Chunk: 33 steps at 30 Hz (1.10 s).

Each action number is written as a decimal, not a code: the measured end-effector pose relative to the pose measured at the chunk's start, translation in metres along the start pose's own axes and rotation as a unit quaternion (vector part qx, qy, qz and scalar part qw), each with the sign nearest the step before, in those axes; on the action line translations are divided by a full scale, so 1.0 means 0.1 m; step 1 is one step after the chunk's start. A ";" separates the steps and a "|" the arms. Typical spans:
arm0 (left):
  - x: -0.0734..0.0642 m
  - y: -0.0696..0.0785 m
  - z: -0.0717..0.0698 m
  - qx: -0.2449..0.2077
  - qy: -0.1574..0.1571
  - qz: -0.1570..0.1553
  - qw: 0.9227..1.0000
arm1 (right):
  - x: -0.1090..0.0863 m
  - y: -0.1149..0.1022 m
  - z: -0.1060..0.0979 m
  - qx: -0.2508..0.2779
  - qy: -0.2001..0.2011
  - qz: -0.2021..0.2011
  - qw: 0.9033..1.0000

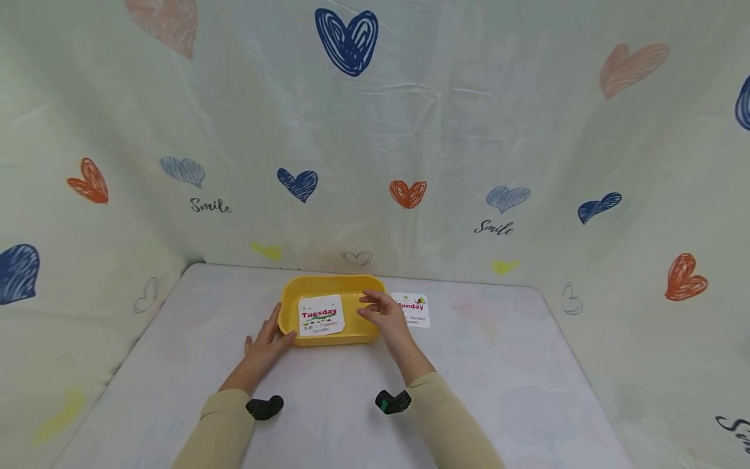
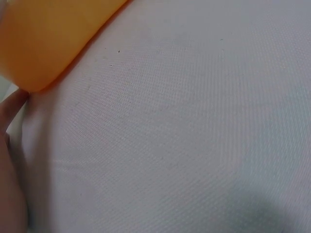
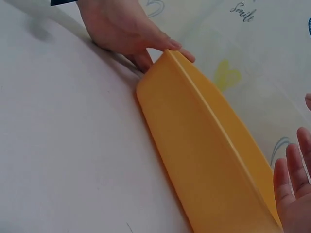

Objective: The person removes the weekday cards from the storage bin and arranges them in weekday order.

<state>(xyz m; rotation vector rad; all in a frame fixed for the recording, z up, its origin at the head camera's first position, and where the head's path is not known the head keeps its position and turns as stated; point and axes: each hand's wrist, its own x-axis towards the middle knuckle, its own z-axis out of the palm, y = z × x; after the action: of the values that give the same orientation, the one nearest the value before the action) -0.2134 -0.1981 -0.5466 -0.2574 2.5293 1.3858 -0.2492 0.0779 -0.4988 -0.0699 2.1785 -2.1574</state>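
Note:
A yellow tray (image 1: 330, 340) stands on the table, with a white card (image 1: 321, 315) reading "Tuesday" lying in its left part. My left hand (image 1: 265, 345) is at the tray's front left corner, thumb against the front and straight fingers along the left side. The right wrist view shows fingers of that left hand (image 3: 124, 29) at the rim. Over the tray's right end is my right hand (image 1: 385, 316), its fingers loosely bent and nothing in them. A second white card (image 1: 415, 310), reading "Monday", lies right of the tray, partly covered by the right hand.
The white table (image 1: 498, 371) extends around the tray and toward me. Behind it and at both sides hangs a pale curtain (image 1: 445, 143) printed with hearts and the word "Smile". Each wrist carries a small black device (image 1: 392, 402).

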 end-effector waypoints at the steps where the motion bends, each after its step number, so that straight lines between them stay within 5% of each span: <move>1: 0.00 0.00 0.00 -0.001 -0.001 0.000 1.000 | 0.00 0.00 0.02 -0.002 -0.007 0.001 1.000; 13: 0.03 0.02 0.01 0.004 0.000 0.010 1.000 | 0.12 0.01 0.24 -0.041 -0.057 0.013 0.997; 33: 0.00 0.01 0.00 0.006 0.002 0.010 1.000 | 0.30 0.06 0.38 -0.163 -0.101 0.070 0.979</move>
<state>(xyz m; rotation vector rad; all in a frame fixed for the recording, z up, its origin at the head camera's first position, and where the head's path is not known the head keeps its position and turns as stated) -0.2140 -0.1974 -0.5459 -0.2341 2.5483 1.3777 -0.2762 0.0378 -0.5054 -0.1415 2.3138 -1.6278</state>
